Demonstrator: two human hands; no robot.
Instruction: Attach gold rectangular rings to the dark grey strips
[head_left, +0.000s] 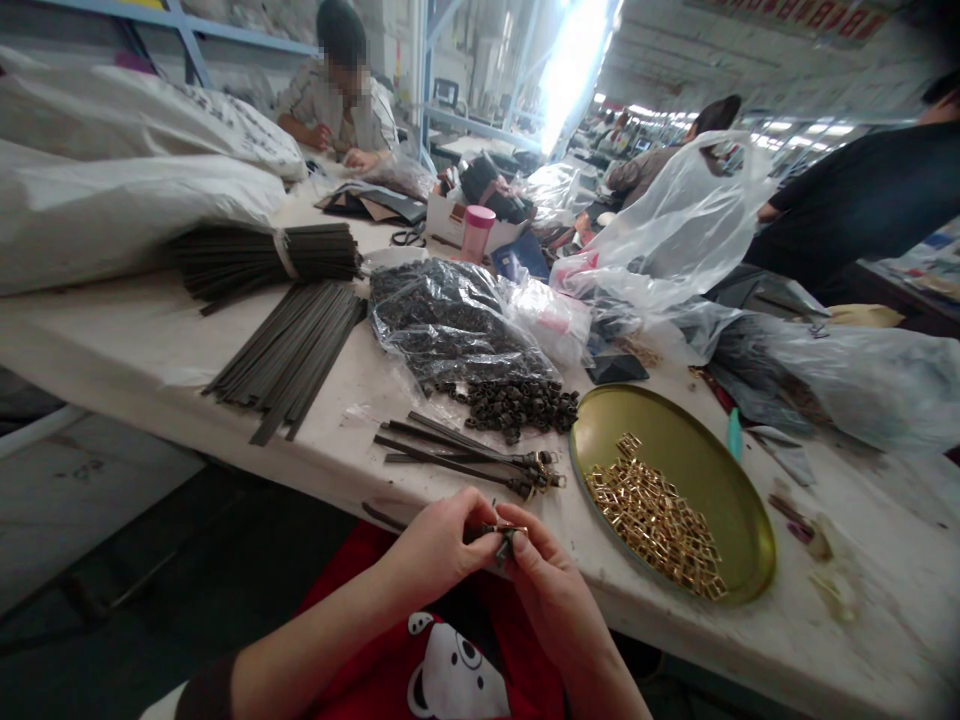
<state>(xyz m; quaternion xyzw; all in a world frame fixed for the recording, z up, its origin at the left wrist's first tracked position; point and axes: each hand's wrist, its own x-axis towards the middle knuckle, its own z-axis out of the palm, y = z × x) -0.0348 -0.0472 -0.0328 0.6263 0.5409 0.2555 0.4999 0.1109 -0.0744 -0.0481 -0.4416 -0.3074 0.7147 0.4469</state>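
Note:
At the table's front edge, my left hand [448, 540] and my right hand [544, 565] meet, fingers closed on a dark strap [504, 545]. A bit of gold metal, apparently a buckle, shows at my right fingertips; the fingers cover most of it. A dark strip end [382, 516] sticks out to the left behind my left hand. Just beyond my hands lie several straps with gold buckles [457, 455]. Right of them, a round gold-coloured tray [720, 450] holds a heap of small gold buckles [660, 525]. Small dark loops [517, 408] spill from a clear plastic bag [457, 320].
Loose dark strips [289, 350] and a tied bundle [322, 250] lie at the left, near large white sacks [127, 180]. Behind stand a pink-lidded cup [477, 235] and clear plastic bags [675, 220]. A person [345, 110] sits across the table; others are farther right.

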